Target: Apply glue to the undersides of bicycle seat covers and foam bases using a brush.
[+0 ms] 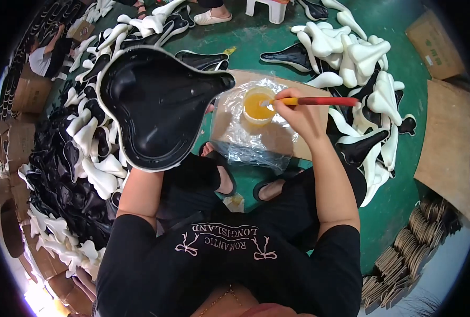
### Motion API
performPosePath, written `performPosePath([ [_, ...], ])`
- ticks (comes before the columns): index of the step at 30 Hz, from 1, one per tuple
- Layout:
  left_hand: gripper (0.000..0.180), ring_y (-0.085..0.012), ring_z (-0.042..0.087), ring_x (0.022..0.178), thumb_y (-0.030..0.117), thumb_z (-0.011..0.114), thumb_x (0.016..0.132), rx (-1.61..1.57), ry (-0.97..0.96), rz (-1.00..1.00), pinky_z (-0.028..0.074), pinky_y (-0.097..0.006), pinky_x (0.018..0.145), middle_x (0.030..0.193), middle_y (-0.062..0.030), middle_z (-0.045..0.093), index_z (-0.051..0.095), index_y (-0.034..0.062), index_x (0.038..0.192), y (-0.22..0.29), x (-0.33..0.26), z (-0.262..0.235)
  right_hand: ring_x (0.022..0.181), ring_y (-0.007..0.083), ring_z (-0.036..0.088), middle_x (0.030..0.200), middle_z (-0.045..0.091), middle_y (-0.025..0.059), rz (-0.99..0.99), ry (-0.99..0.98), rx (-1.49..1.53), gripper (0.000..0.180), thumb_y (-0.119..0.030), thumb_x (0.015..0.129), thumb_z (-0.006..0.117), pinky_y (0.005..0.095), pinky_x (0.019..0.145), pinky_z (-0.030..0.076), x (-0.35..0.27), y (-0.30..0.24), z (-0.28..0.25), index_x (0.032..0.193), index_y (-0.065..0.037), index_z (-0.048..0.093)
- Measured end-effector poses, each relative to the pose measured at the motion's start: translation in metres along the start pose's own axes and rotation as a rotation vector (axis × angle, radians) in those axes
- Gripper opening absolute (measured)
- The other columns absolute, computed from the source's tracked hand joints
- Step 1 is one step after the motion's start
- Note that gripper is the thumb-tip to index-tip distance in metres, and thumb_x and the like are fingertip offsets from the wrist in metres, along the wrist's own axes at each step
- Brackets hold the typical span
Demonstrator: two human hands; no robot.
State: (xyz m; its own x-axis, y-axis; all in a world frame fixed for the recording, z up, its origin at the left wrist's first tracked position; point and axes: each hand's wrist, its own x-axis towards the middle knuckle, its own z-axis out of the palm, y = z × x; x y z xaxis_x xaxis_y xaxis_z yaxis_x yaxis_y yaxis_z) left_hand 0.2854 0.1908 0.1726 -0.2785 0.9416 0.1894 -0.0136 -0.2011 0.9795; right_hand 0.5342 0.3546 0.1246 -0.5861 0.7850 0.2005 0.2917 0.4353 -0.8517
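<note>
A large black bicycle saddle cover (153, 108) with a pale rim is held up, hollow side toward me, its narrow nose pointing right. My left hand (210, 108) grips it from beneath; only a bit of finger shows past the edge, the rest being hidden. In my right hand (296, 112), closed in a pinch, is a brush (324, 101) with a yellow and red handle. Its tip is down in a round translucent tub (258, 112) of yellow liquid. The tub stands on a plastic-covered cardboard sheet (290, 138) between my feet.
White saddle pads (327, 45) and black covers (355, 148) are heaped at the right, with a bigger mixed heap (95, 158) at the left. Stacked brown pieces (409, 253) stand lower right, near cardboard (446, 142). Other people (47, 55) sit farther off, beside a white stool (268, 9).
</note>
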Motion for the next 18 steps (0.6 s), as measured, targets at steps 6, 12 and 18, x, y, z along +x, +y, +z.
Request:
performPosePath([
  [6, 0.046, -0.0382, 0.057, 0.111, 0.014, 0.063, 0.09, -0.519, 0.164, -0.174, 0.051, -0.053, 0.092, 0.128, -0.0217, 0.053, 0.045, -0.0037, 0.128, -0.004, -0.019, 0.009, 0.07, 0.0076, 0.057, 0.074, 0.061, 0.0023, 0.072, 0.008, 0.105, 0.009, -0.008, 0.079, 0.066, 0.0218, 0.062, 0.045, 0.008, -0.01, -0.012, 0.085, -0.002, 0.063],
  [12, 0.046, -0.0311, 0.055, 0.114, 0.016, 0.067, 0.086, 0.154, -0.075, -0.179, 0.046, -0.045, 0.096, 0.127, -0.0178, 0.054, 0.051, -0.0026, 0.126, 0.019, -0.012, 0.022, 0.072, 0.0064, 0.055, 0.082, 0.061, 0.0008, -0.093, 0.061, 0.348, 0.007, -0.005, 0.084, 0.064, 0.0187, 0.063, 0.043, 0.0, -0.034, -0.028, 0.088, -0.001, 0.061],
  [18, 0.051, -0.0264, 0.045, 0.124, 0.016, 0.068, 0.082, 0.194, -0.242, 0.068, 0.031, -0.037, 0.109, 0.131, -0.0149, 0.049, 0.051, 0.0025, 0.128, 0.014, -0.006, 0.046, 0.066, 0.0063, 0.056, 0.074, 0.062, 0.0013, 0.079, 0.096, 0.313, 0.007, -0.007, 0.079, 0.064, 0.0212, 0.059, 0.045, 0.0, -0.035, -0.036, 0.081, -0.001, 0.063],
])
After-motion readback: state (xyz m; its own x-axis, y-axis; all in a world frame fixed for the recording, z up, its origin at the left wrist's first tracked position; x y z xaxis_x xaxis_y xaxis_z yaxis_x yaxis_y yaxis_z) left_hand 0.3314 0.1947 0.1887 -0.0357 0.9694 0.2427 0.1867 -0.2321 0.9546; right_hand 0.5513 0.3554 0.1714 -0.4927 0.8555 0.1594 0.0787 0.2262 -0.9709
